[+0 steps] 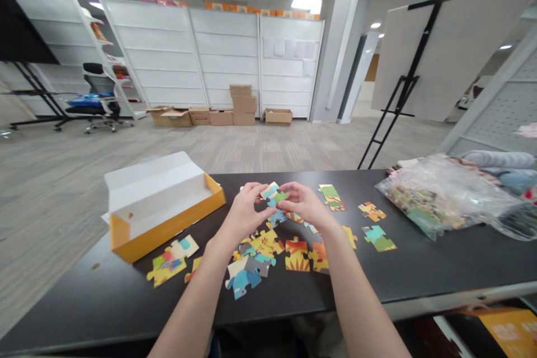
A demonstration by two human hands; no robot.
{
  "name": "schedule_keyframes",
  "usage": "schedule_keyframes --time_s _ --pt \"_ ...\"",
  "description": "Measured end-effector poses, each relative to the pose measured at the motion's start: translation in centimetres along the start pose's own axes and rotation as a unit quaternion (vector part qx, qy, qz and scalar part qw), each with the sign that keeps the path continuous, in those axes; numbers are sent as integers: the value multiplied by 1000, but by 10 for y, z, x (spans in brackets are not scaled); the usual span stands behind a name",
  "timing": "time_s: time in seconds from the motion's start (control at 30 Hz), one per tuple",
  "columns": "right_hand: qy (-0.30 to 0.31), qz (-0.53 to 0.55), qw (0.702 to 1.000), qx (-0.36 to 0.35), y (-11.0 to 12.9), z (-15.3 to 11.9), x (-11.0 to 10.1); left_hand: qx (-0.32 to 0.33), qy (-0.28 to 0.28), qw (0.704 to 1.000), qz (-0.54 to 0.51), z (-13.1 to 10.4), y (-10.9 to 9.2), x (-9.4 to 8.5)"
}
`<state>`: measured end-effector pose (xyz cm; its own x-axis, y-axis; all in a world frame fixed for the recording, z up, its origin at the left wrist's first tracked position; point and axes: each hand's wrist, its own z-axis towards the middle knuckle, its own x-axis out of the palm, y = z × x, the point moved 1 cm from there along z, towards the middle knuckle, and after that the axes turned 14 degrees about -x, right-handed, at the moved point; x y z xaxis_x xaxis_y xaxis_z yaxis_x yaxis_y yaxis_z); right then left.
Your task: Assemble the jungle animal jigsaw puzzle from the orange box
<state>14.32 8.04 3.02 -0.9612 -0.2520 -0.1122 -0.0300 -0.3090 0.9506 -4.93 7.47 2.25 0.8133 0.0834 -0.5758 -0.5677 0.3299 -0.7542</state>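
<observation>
Pinching cream, blue and green cardboard puzzle pieces (271, 191), half-curled left hand (246, 204) and right hand (305, 201) could bend them by pressing askew.

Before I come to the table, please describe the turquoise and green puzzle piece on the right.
On the black table, find the clear plastic bag at the right. Just left of the bag lies your puzzle piece: its turquoise and green colours set it apart from the orange and yellow piece behind it.

Paper sheets (289, 48): upper centre, and they're too faint to read!
Orange package (508, 331): lower right, pale lettering, blurred!
</observation>
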Motion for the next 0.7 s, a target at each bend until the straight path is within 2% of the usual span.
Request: schedule_keyframes --time_s 0.07,0.13,0.2,0.27,0.33,0.43,0.5,0.6,0.7 --pt "0 -33 999 3 -3 0 -1 13 -5 999 37 1 3 -3" --pt "3 -123 992 -1 -6 -1 -5 19 -22 996 82 6 7 -9" --pt "17 -257 966 1 -7 -4 -14 18 -40 991 125 17 7 -11" --pt "38 -362 931 17 -6 -9 -28 28 -30 984 171 33 1 -5" --pt "21 -407 912 36 -2 -15 -48 49 19 976 213 53 -11 12" --pt "-80 -443 891 58 4 -24 -79 74 142 955 248 81 -29 53" --pt "-122 -469 871 78 4 -31 -95 74 191 945 254 95 -35 80" --pt "-98 -492 858 112 -2 -38 -107 77 221 939 250 110 -33 109" --pt "-48 -520 842 133 -11 -40 -110 83 230 938 244 116 -25 122"
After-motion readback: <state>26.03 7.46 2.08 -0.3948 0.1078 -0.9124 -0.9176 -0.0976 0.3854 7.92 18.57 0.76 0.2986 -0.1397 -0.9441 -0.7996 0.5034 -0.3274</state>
